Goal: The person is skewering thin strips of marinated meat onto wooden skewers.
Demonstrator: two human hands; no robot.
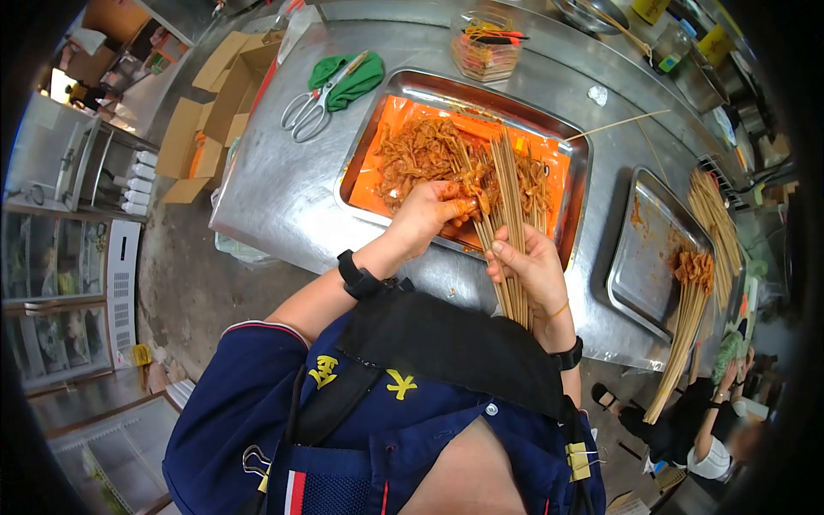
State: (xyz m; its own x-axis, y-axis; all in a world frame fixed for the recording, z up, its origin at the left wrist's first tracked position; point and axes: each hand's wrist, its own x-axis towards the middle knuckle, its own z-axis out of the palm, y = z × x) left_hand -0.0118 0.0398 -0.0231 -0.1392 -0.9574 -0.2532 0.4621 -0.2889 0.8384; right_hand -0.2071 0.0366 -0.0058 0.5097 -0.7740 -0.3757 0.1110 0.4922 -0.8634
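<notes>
My right hand (536, 268) is closed around a bundle of bamboo skewers (512, 184), which stands over the tray at a slant. The fingers of my left hand (425, 215), smeared with red sauce, pinch a sauced meat piece (479, 196) against a skewer beside that bundle. Under both hands lies a metal tray (352, 172) lined with an orange sheet (367, 193). A heap of sauced meat strips (421, 154) covers its left part. More skewers with sauced meat rest at the tray's right side, partly hidden behind the bundle.
A second tray (622, 279) on the right bears loaded skewers (682, 330) jutting past the table edge. Bare skewers (717, 227) lie beyond it. Scissors (313, 103) and a green cloth (356, 81) lie back left; a clear container (487, 51) stands behind. Another person (704, 429) is at lower right.
</notes>
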